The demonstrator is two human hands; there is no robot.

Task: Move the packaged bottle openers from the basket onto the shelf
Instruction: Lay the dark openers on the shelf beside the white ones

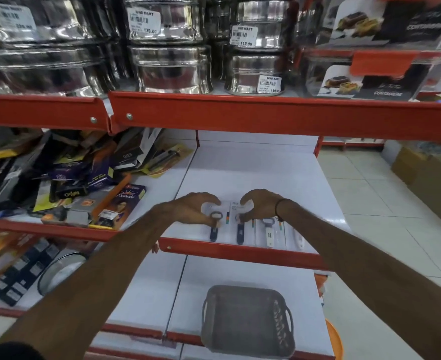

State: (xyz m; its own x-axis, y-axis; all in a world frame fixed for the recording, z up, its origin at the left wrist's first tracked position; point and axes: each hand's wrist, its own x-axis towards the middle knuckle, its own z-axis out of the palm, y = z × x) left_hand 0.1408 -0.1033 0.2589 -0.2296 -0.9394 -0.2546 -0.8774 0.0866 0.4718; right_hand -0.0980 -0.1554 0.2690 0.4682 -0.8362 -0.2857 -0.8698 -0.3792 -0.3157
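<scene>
- Red-edged shelf [240,252] is carrying the action, its white deck sitting bare behind the row along the front lip.
- Far left, a jumble of other packs [66,178] is lying well apart from the work, playing no part.
- Left hand [193,207] is curling down over the leftmost opener [214,227], fingertips pinching the top of its card, probably squaring it against its neighbour.
- Just beside it, the second opener [240,231] is lying flat, dark handle pointing at the lip, so the row is reading neatly from the aisle.
- Right hand [259,206] is arching over that card's top corner, fingers bent and pressing on it rather than lifting, by the look of it.
- Further right, a white opener [269,233] is lying in line, and another [298,239] is showing only partly, blurred at the edge.
- Down below, the grey basket [246,322] is sitting on the lower shelf, looking emptied, so the job seems nearly finished, with only straightening left.
</scene>
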